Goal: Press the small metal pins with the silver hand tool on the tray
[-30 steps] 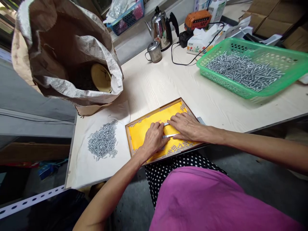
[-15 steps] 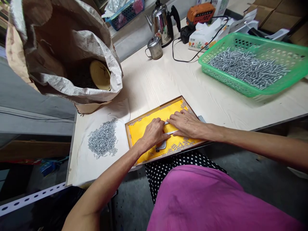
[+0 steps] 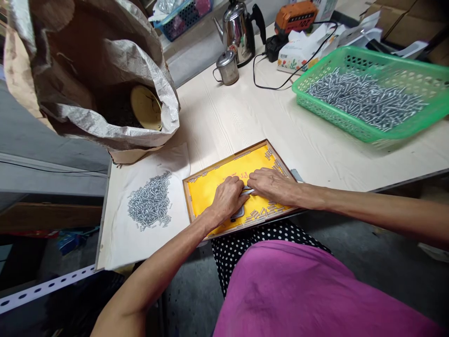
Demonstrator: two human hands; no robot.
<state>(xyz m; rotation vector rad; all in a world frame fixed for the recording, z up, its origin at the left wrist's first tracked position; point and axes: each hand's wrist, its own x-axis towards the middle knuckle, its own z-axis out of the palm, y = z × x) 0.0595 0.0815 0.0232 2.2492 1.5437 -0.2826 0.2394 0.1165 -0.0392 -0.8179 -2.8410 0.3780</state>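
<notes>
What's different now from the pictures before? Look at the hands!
The two grey metal strips between the left hand and the right hand have come together: before, there was a yellow gap between them, and now they nearly meet. More red print shows on the yellow tray. Neither hand let go. The pile of metal pieces and the green basket stayed put.

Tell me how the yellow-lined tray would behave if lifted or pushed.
The tray would probably stay stiff, given its straight, framed edges. The small metal pieces lying loose inside would likely slide or roll when tilted, though the raised rim might catch many.
</notes>
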